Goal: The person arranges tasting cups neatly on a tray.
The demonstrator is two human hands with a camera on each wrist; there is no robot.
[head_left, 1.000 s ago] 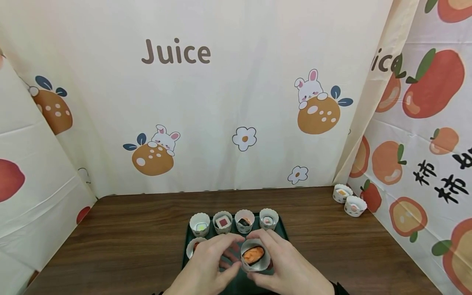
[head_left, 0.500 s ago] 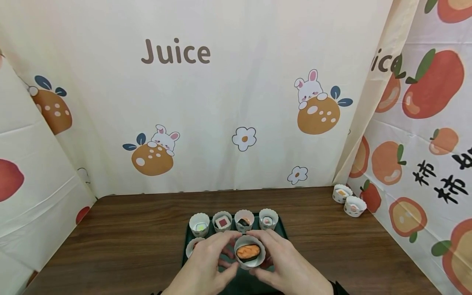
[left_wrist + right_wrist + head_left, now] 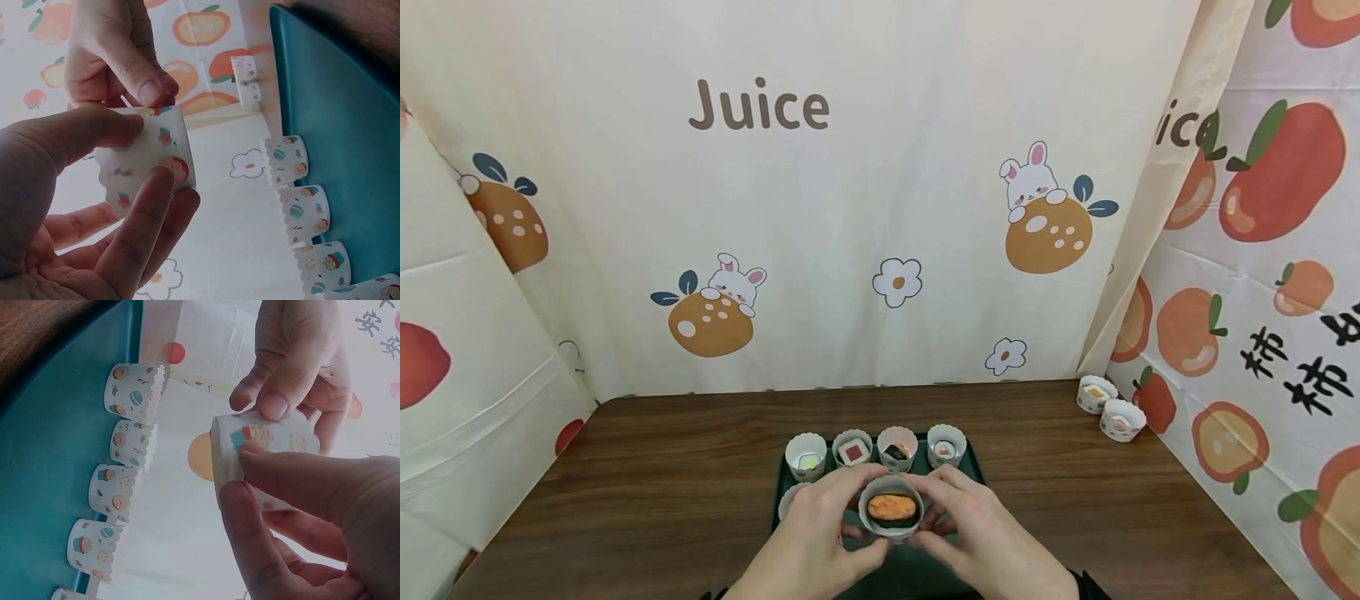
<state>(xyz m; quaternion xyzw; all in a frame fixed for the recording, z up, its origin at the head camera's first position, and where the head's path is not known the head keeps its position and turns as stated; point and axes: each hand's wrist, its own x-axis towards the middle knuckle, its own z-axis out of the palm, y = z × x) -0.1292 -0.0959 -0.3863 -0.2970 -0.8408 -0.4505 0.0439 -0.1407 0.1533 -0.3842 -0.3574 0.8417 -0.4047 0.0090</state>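
Note:
A scalloped white paper baking cup point(image 3: 891, 534) with an orange-topped sushi piece point(image 3: 892, 507) inside is held above the dark green tray point(image 3: 917, 575). My left hand point(image 3: 820, 533) grips it from the left, thumb and fingers around its wall. From the other side my right hand point(image 3: 973, 529) holds it too, its thumb and fingertips on the wall. The left wrist view shows cake and berry prints on the held cup point(image 3: 147, 150). In the head view my left hand partly covers another cup point(image 3: 786, 502) on the tray.
Along the tray's far side stand several paper cups: one with a pale green piece point(image 3: 808, 461), one with a square white-and-red piece point(image 3: 853, 452), and others. Two more cups, front one point(image 3: 1123, 419), stand at the table's right edge by the printed curtain point(image 3: 1225, 467).
The held cup has moved left from the right hand into both hands, and its sushi has turned level. My left fingers have gone from near the cup to gripping it.

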